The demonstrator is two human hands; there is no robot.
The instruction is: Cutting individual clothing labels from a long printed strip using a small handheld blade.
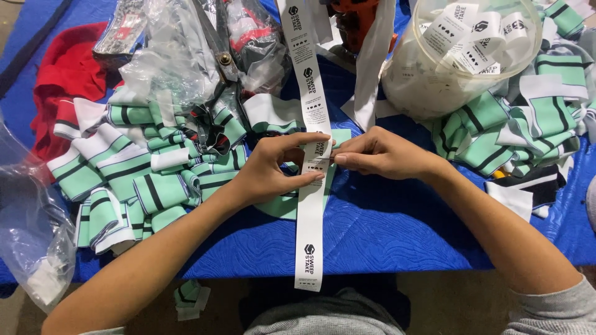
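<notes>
A long white label ribbon [308,214] with black printing runs from the top of the view down over the blue padded table [397,236] and hangs past its front edge. My left hand [273,167] pinches the ribbon from the left, and my right hand [379,155] pinches it from the right at the same spot. Under the ribbon, between my hands, lies a mint-green fabric piece [282,205] with black and white stripes.
A heap of the same striped cuffs [136,180] lies at the left, another heap [515,124] at the right. A clear plastic tub [459,56] holds cut labels. Scissors [217,43] rest among clear plastic bags [167,56]; red cloth [68,74] lies far left.
</notes>
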